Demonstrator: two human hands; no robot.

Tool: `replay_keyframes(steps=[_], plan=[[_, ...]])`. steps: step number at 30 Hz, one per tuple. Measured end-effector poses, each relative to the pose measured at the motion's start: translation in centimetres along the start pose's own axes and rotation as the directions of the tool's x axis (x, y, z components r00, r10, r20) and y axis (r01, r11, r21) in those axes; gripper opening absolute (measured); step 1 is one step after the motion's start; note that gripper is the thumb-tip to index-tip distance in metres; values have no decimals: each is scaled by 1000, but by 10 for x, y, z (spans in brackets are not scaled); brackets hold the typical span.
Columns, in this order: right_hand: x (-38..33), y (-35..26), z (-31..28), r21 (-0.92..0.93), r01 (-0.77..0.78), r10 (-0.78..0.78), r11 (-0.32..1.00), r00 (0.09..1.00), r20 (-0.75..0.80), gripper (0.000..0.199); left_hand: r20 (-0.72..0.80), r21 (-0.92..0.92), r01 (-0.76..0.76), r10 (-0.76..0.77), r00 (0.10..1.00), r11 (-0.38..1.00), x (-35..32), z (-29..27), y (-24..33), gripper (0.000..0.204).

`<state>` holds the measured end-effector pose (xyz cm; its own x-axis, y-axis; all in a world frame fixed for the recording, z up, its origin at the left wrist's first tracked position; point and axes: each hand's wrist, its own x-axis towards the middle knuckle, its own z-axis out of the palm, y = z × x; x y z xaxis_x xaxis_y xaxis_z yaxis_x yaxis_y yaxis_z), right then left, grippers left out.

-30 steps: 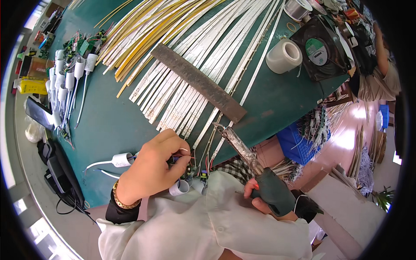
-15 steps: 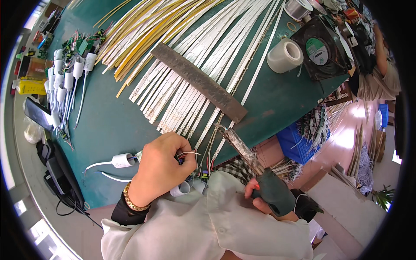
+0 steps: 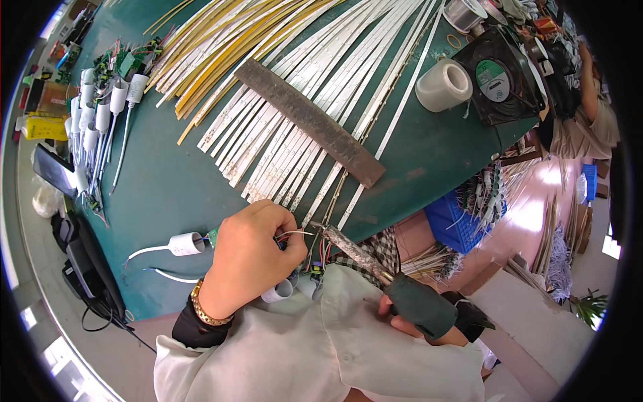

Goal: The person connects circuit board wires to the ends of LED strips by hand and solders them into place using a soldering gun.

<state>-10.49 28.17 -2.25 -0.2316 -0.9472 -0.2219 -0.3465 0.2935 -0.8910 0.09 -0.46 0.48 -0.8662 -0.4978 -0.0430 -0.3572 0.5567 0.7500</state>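
My left hand (image 3: 251, 258) is closed in a pinch on thin wires (image 3: 293, 233), at the near edge of the green table. My right hand (image 3: 404, 325) wraps round the dark handle of a soldering iron (image 3: 355, 253). The iron's tip is close beside the wire ends at my left fingers; whether it touches them I cannot tell. A white plastic cap (image 3: 186, 245) with a white cable lies left of my left hand, a bit of green circuit board at its open end. Beyond my hands, narrow white LED strips (image 3: 268, 161) fan out under a rusty flat metal bar (image 3: 311, 124).
A white roll (image 3: 443, 86) and a black fan (image 3: 499, 77) stand at the far right, near a solder spool (image 3: 463, 13). Several white caps with cables and circuit boards (image 3: 100, 117) lie at the left. A blue crate (image 3: 455, 224) sits beyond the table's right edge.
The soldering iron has moved left and nearer to me, so its tip is now by the wires at my left fingers. My left hand stays almost in place.
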Motion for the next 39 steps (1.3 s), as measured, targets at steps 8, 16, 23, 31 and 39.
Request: replay_keyframes(steps=[8,16,23,31,39], plan=[[-10,17,13,-41,8,-11,999,998,-61,51,-8,8,4,-4,1000,1000,0,1,2,8],[-1,0,1,-126,-10,13,992,1000,22,49,-22,30,11,-10,1000,1000,-1,2,1,8],[8,-24,-17,-140,-65,73,988,996,53,39,-19,56,-2,3,1000,998,0,2,1,8],[-14,0,2,-30,-171,171,985,985,-4,49,-18,60,-17,18,1000,998,0,2,1,8],[-8,16,10,-19,16,-16,1000,999,-47,57,-18,65,-5,6,1000,998,0,3,0,9]])
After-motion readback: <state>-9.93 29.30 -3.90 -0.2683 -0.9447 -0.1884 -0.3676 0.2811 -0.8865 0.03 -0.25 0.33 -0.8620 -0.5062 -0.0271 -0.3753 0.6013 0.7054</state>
